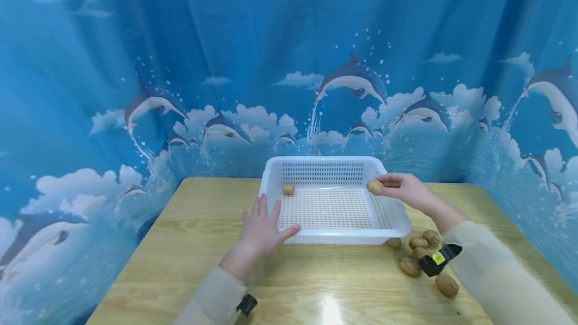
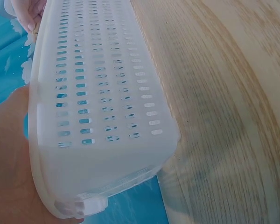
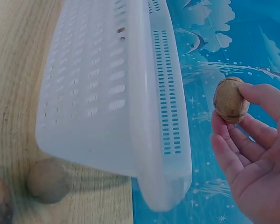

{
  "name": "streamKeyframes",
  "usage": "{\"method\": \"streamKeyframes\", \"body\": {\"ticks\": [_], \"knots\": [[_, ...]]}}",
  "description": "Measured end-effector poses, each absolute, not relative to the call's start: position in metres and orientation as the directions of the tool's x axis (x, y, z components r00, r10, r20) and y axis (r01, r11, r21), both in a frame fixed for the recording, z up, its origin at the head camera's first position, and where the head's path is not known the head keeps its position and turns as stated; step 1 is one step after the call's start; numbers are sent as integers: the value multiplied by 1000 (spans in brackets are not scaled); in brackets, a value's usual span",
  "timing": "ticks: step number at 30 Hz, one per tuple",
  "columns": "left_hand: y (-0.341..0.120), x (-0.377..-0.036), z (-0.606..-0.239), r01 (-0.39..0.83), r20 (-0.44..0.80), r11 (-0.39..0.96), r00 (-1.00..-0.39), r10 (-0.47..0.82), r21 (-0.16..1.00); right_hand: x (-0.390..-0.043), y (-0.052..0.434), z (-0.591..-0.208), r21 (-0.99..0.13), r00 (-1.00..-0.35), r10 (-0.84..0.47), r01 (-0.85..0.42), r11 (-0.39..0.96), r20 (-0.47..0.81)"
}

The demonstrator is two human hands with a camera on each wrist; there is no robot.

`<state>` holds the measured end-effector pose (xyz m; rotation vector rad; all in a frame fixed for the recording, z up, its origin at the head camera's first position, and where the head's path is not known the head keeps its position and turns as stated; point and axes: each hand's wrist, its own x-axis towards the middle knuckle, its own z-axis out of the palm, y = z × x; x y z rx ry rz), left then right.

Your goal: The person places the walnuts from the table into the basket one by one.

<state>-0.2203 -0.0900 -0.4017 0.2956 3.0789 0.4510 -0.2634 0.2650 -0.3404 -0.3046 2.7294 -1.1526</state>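
My right hand [image 1: 406, 189] pinches one walnut [image 1: 374, 185] in its fingertips, over the right rim of the white basket [image 1: 335, 237]. My left hand [image 1: 262, 229] lies flat, fingers straight, against the basket's front-left corner. One walnut [image 1: 288, 189] sits inside the basket, back left. Five loose walnuts [image 1: 409, 266] lie on the wooden table [image 1: 189, 245] beside the basket's front-right corner.

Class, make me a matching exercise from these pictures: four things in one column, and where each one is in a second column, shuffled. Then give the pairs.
1. left hand
2. right hand
3. lone walnut
4. loose walnuts

A. on the table beside the basket's near right corner
B. pinching a walnut over the basket's right rim
C. resting on the basket's near left corner
D. inside the basket, far left

Pairs: 1-C, 2-B, 3-D, 4-A
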Motion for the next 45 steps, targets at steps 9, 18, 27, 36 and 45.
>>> {"method": "streamKeyframes", "body": {"ticks": [9,18,27,36,45], "knots": [[-90,-225,-400,192,22,940,-981,194,283,-281,249,-337,-732,-958,-275,-132,668,-78],[-90,-225,-398,180,19,943,-983,183,279,-299,231,-332,-762,-944,-318,-142,631,-87],[-91,-225,-400,169,13,946,-985,172,276,-317,217,-333,-807,-935,-345,-139,574,-85],[-90,-224,-400,173,21,943,-985,174,283,-336,201,-338,-799,-946,-300,-84,596,-125],[-89,-221,-402,175,22,942,-984,176,286,-354,190,-346,-824,-926,-358,-110,556,-118]]}}
